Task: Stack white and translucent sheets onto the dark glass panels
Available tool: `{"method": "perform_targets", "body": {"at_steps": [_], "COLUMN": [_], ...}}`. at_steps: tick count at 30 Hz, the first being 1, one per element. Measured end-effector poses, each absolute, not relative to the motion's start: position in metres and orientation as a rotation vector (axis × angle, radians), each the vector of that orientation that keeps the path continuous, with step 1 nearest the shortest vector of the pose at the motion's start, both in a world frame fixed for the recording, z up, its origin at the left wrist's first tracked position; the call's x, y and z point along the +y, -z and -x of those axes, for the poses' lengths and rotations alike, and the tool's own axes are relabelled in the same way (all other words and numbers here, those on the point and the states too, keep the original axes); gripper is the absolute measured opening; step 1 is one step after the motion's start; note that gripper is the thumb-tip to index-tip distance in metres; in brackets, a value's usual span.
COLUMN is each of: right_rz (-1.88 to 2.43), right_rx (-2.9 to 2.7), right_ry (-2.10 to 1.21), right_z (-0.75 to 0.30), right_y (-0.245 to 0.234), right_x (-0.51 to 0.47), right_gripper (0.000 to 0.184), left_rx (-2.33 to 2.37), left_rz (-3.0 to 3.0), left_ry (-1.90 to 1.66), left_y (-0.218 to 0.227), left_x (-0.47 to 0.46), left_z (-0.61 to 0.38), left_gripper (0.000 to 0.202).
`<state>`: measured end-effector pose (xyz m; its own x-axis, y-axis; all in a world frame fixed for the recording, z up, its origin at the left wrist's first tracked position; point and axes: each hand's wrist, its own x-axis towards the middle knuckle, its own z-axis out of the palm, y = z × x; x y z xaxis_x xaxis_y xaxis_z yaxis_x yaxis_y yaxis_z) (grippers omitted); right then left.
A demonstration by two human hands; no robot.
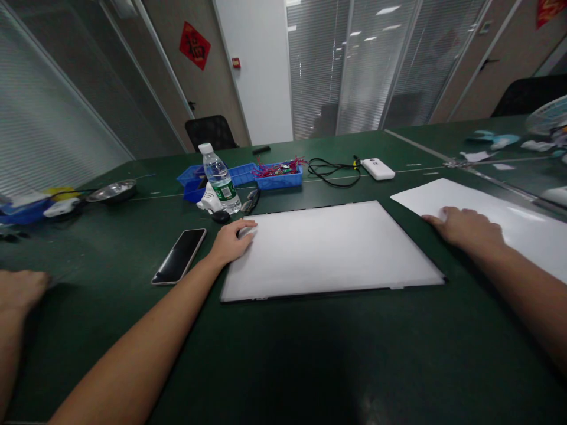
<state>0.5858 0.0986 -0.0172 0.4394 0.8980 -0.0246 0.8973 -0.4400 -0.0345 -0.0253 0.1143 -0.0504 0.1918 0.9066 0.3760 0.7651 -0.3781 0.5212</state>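
A white rectangular panel (314, 251) with thin dark edges lies flat in front of me on the green table. My left hand (233, 241) rests on its far left corner, the fingers over the edge and the thumb apart from them. To the right lies a glossy white sheet (527, 218). At its near left edge is my right hand (467, 227), fingers bent over the sheet and thumb along the edge; the underside of the grip is hidden. A phone (181, 257) with a dark screen lies left of my left hand.
Behind the panel stand a water bottle (220, 180), a blue tray (279, 179) of red wires, a black cable (334, 172) and a white box-shaped device (377, 169). A metal bowl (113, 192) sits further left. Another person's hand (22, 289) is at the left edge.
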Motion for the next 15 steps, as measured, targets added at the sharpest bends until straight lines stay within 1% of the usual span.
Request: {"method": "perform_targets", "body": {"at_steps": [9, 12, 15], "right_rz": [2.580, 2.582, 2.509], "right_rx": [-1.663, -1.671, -1.694], "right_ry": [0.050, 0.115, 0.327], "right_z": [-0.572, -0.568, -0.550], "right_y": [0.008, -0.005, -0.018], "right_x": [0.092, 0.083, 0.071], "right_gripper": [0.080, 0.081, 0.081], "left_rx": [1.536, 1.530, 1.587], "left_rz": [-2.261, -2.318, -2.375], "left_ry": [-0.951, -0.925, -0.860], "left_y": [0.049, 0.050, 0.050], "left_x": [0.114, 0.114, 0.112], "left_z": [0.027, 0.024, 0.019], "left_gripper": [0.043, 0.041, 0.041]}}
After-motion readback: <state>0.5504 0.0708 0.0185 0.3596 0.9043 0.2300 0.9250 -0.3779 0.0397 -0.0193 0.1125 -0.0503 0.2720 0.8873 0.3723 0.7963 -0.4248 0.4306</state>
